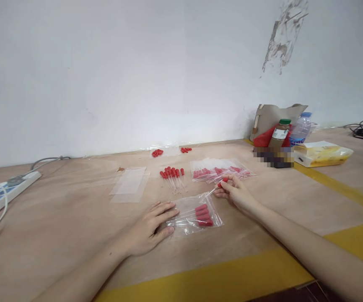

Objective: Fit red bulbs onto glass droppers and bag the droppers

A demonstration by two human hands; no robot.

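In front of me a clear zip bag (pixel 186 228) lies flat, with several red-bulbed droppers (pixel 203 216) inside, bulbs towards its right end. My left hand (pixel 151 226) rests on the bag's left end, fingers stretched out and apart. A single dropper (pixel 223 182) is pinched by its red bulb in my right hand (pixel 233 193); its thin tube points down-left to the bag's upper right corner. Whether the tip is inside the bag I cannot tell. Beyond it lie a loose pile of droppers (pixel 173 173) and several filled bags (pixel 213 170).
Flat unfilled bags (pixel 130 184) lie at left. Loose red bulbs (pixel 157 153) sit by the wall. A power strip (pixel 11 193) with cables is far left. At right stand a bottle with green cap (pixel 278 133), a water bottle (pixel 302 128), a beige bag (pixel 276 112) and a tissue pack (pixel 322 154).
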